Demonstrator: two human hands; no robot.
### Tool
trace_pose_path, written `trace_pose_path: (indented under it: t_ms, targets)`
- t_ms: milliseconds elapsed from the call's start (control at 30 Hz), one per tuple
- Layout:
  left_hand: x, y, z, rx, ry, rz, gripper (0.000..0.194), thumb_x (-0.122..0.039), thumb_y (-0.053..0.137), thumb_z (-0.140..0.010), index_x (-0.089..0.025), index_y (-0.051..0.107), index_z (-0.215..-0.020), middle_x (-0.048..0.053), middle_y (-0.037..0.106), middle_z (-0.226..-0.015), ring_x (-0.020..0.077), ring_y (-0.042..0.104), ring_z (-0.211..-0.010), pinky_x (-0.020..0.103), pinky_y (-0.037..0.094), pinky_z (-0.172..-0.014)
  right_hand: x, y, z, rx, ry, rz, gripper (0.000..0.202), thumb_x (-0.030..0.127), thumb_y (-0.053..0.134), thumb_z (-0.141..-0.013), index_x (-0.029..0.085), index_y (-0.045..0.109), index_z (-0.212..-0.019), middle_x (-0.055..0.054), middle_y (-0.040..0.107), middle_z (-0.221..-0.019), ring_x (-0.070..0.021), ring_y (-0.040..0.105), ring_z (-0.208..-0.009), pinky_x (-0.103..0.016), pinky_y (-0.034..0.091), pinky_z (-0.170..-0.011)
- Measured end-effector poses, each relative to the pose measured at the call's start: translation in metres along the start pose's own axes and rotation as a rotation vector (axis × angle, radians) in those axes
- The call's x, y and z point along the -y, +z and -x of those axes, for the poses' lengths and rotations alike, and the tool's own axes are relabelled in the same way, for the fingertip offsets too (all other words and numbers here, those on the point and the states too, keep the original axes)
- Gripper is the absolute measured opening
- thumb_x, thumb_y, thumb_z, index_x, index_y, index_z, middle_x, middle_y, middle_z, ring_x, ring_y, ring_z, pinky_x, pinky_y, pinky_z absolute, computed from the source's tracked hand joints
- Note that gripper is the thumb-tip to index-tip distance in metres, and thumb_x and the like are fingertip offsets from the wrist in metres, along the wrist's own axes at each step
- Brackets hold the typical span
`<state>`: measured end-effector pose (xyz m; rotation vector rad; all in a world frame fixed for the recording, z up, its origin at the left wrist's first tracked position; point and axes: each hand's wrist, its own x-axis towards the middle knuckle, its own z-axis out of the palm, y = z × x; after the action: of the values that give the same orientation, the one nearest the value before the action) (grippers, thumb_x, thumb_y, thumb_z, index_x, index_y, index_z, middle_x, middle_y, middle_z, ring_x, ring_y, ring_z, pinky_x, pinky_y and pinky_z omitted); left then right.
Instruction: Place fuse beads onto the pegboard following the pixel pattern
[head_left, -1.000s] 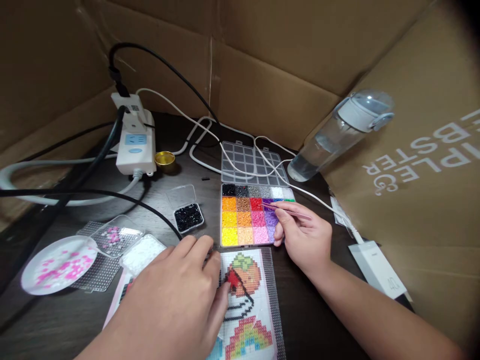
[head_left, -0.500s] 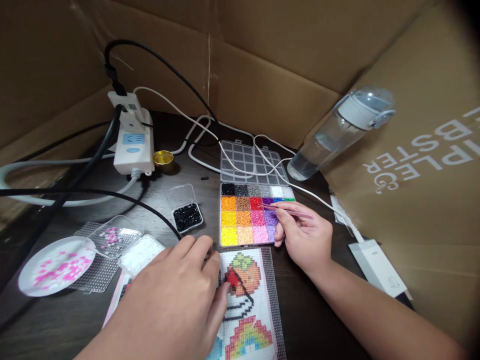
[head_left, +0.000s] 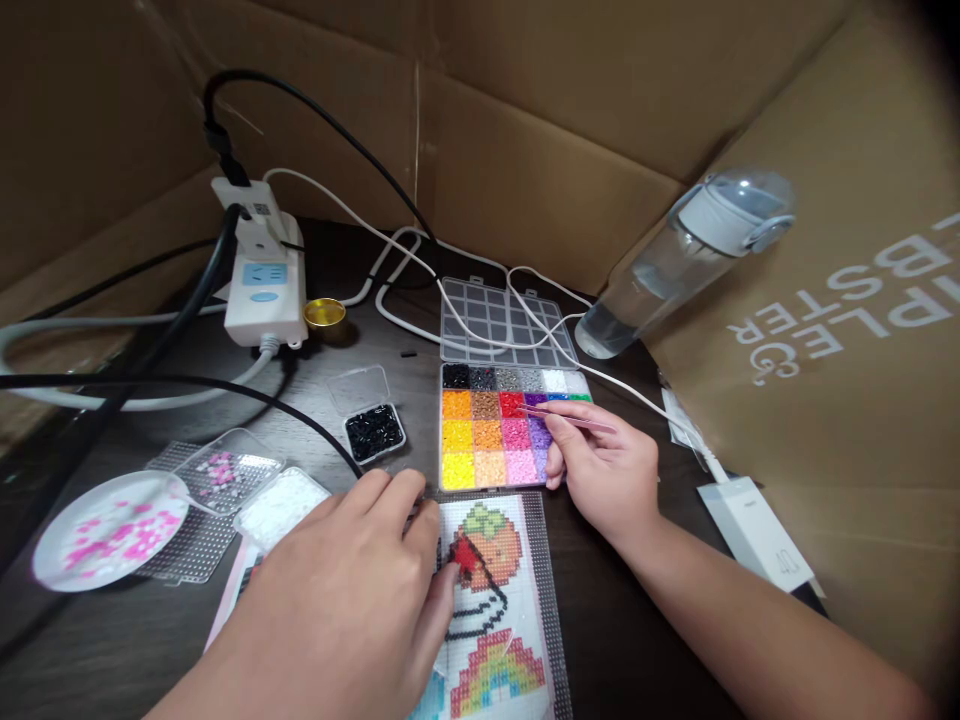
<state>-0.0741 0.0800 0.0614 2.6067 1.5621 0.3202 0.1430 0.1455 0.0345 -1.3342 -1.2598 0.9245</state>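
Note:
In my right hand (head_left: 611, 475) is a pair of pink tweezers (head_left: 570, 417), its tips at the red beads (head_left: 511, 404) in the sorted bead box (head_left: 441, 440). My left hand (head_left: 367, 575) lies over the clear pegboard (head_left: 551, 600), fingers bent a little and thumb apart; nothing shows in it. Under the board is a pattern sheet with a persimmon picture (head_left: 499, 550) and a rainbow picture (head_left: 499, 675). Black beads (head_left: 480, 632) form an outline on the board, with a patch of red beads (head_left: 466, 556) beside my thumb. My left hand hides the board's left part.
A small case of black beads (head_left: 373, 432), a case of white beads (head_left: 277, 510) and a white plate (head_left: 52, 545) with pink beads stand left. A power strip (head_left: 262, 290), cables and a gold cup (head_left: 325, 315) are behind. A water bottle (head_left: 682, 260) leans right, near a white charger (head_left: 754, 535).
My right hand has shifted slightly left with the tweezers, whose tips stay by the red beads. My left hand keeps its place on the board.

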Motion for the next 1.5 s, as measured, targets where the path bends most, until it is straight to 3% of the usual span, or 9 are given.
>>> trace_pose_path:
  t_ms: [633,967,1500]
  targets:
    - [-0.0006,-0.0022,0.0005,0.086,-0.014,0.011,0.032,-0.029,0.043,-0.091,-0.019,0.074,-0.089,0.014,0.065,-0.100,0.0286,0.063,-0.085,0.052,0.059,-0.070,0.0047,-0.0008,0.0004,-0.024,0.003,0.001,0.019,0.031,0.071,-0.085,0.013,0.072,-0.089,0.004,0.061,-0.044,-0.0092,0.054,-0.031,-0.019,0.047,-0.031]
    - [-0.0001,-0.0011,0.0000,0.046,0.013,-0.012,0.030,-0.027,0.046,-0.090,-0.019,0.075,-0.090,0.014,0.066,-0.101,0.0294,0.064,-0.084,0.053,0.060,-0.069,0.0054,0.0002,0.0002,-0.058,0.032,-0.006,0.025,0.037,0.075,-0.082,0.013,0.071,-0.086,0.000,0.067,-0.049,-0.0103,0.054,-0.030,-0.021,0.047,-0.029]
    - [-0.0002,-0.0019,0.0010,0.034,0.019,-0.020,0.031,-0.027,0.045,-0.090,-0.018,0.075,-0.089,0.014,0.067,-0.099,0.0287,0.065,-0.083,0.053,0.061,-0.069,0.0031,0.0023,0.0005,-0.096,0.012,-0.003,0.027,0.039,0.077,-0.080,0.014,0.070,-0.086,0.003,0.063,-0.044,-0.0123,0.056,-0.031,-0.024,0.052,-0.032]
